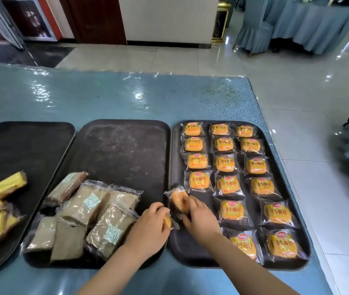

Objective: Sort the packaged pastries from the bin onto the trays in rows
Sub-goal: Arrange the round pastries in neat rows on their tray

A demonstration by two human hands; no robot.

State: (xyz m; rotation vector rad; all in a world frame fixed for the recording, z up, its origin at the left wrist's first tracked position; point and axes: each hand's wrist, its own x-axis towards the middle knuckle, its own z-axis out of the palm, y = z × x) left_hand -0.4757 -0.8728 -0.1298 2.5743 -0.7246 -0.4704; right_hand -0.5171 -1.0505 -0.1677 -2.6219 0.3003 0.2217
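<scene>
Right hand [199, 218] pinches a clear-wrapped orange bun [177, 199] at the black right tray's [190, 254] left edge. Left hand [151, 225], just left of that tray, grips another wrapped bun [167, 221].

Bright daylight, glare on tablecloth [126, 96], wide-angle edge distortion.
</scene>
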